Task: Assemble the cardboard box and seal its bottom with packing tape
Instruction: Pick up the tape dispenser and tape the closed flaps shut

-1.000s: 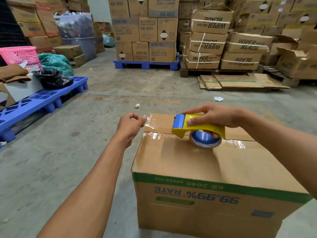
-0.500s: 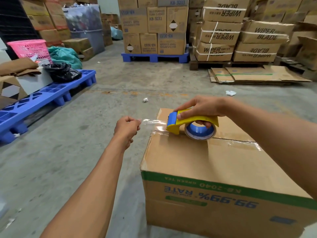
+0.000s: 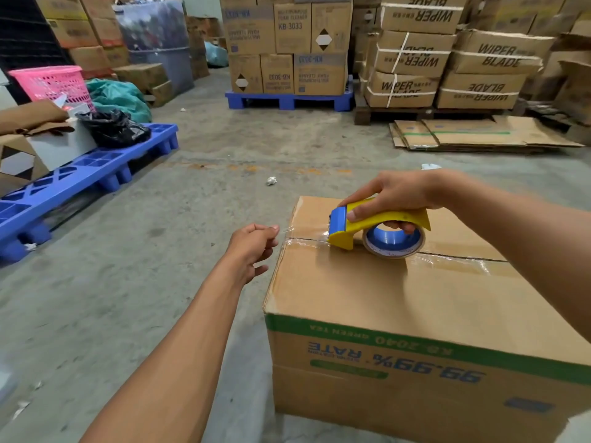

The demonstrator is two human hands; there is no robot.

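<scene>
A brown cardboard box (image 3: 367, 298) stands upside down on the concrete floor, its printed text inverted. Its two upper flaps meet in a seam with clear tape along it. My right hand (image 3: 396, 195) grips a yellow and blue tape dispenser (image 3: 377, 230) that rests on the seam near the box's left edge. My left hand (image 3: 252, 246) is just left of that edge and pinches the free end of the clear tape (image 3: 287, 231) between thumb and forefinger. The tape stretches from my fingers to the dispenser's blade.
A blue plastic pallet (image 3: 80, 177) with a black bag, cardboard and a pink basket (image 3: 52, 83) lies at the left. Stacked cartons on pallets (image 3: 287, 100) fill the back. Flattened cardboard (image 3: 473, 135) lies at the right rear. A crumpled paper scrap (image 3: 271, 180) lies on the floor.
My head has shifted, so the box sits further right in view. My left hand has drawn the tape end out past the box's left edge; the dispenser stays on the seam.
</scene>
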